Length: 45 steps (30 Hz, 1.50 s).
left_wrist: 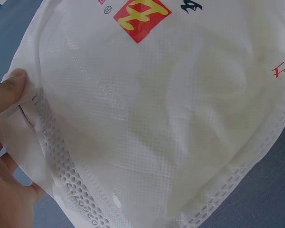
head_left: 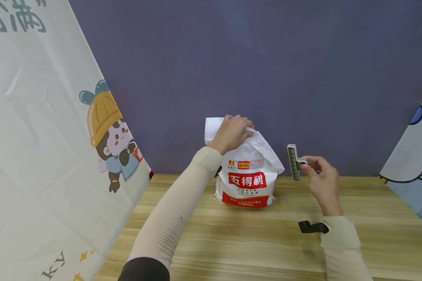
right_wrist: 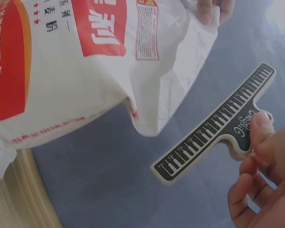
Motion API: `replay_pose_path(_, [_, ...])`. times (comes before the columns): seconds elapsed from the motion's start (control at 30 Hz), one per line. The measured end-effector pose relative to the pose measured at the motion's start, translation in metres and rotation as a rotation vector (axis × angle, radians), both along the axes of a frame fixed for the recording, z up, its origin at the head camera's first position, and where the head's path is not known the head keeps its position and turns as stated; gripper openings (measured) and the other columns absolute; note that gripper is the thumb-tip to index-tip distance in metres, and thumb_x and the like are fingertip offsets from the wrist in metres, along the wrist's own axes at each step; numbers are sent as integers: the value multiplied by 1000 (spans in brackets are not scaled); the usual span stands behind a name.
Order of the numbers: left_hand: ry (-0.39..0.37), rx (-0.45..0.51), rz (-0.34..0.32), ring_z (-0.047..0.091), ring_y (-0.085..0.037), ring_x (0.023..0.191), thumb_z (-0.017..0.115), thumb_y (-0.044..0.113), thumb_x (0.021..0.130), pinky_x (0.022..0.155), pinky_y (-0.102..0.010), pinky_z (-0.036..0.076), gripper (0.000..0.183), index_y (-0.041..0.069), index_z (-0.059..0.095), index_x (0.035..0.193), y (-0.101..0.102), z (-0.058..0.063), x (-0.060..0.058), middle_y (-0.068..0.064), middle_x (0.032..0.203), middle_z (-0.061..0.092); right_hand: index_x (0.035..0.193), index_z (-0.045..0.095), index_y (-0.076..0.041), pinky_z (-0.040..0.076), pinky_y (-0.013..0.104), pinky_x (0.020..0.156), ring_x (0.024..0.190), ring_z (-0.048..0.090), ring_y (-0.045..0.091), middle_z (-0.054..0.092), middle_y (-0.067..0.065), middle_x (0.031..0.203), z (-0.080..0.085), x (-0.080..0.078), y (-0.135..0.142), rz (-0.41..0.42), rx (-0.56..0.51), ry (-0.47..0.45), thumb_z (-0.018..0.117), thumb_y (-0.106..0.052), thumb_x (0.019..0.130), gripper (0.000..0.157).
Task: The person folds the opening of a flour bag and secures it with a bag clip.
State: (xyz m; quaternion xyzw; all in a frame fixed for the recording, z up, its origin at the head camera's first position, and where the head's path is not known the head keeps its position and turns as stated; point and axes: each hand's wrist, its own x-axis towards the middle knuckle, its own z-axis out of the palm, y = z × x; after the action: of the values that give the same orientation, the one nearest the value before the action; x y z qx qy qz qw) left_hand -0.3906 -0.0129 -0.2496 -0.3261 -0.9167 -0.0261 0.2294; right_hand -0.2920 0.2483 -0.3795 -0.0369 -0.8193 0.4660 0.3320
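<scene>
A white and red flour bag (head_left: 247, 183) stands on the wooden table near its back edge. My left hand (head_left: 233, 132) grips the bag's folded top; in the left wrist view its thumb (left_wrist: 13, 88) presses on the white fabric. To the right of the bag, my right hand (head_left: 323, 181) holds a black and white clip (head_left: 293, 162) in the air by its handle, pinched between thumb and fingers. In the right wrist view, the clip (right_wrist: 213, 126) shows a piano-key pattern and the word Music. It is apart from the bag.
A dark blue-grey panel (head_left: 267, 70) rises behind the bag. White cartoon-printed sheets stand at the left (head_left: 49, 117) and right (head_left: 415, 168). The wooden tabletop (head_left: 253, 242) stretches toward me, and a black strap (head_left: 313, 227) hangs at my right wrist.
</scene>
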Motion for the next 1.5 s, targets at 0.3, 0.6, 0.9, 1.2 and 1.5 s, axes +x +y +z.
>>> replay_pose_path(0.3, [8,-9,1,61,-12,115,61,38,103,109,-40,39,24,26,72,120,1,0,1,9,123,72,111,73,-1,36,15,53,66,50,5,55,-25,79,1,-8,-14,17,-29,134,74,-13,92,23])
replay_pose_path(0.6, [6,-15,7,61,-13,116,60,38,103,109,-40,38,24,25,72,120,1,1,1,9,124,71,107,73,-1,34,16,50,61,47,5,64,3,77,14,-19,-23,77,31,205,74,-10,92,18])
replay_pose_path(0.9, [2,-17,13,60,-12,115,60,39,103,109,-40,38,24,26,72,120,3,1,-1,10,123,71,102,75,-1,32,15,47,55,45,2,70,18,79,26,-34,-21,106,98,273,77,-8,90,14])
replay_pose_path(1.2, [13,-25,21,60,-11,115,59,39,103,109,-39,39,24,27,71,120,3,3,0,10,123,71,101,74,1,31,17,46,54,43,1,71,20,78,33,-45,-16,99,142,242,74,-8,93,12])
replay_pose_path(1.5, [6,-28,21,60,-12,115,59,39,103,109,-39,38,25,26,71,121,4,3,2,10,123,71,102,75,-2,32,20,47,55,45,7,73,18,79,33,-53,-14,120,162,183,75,-11,93,12])
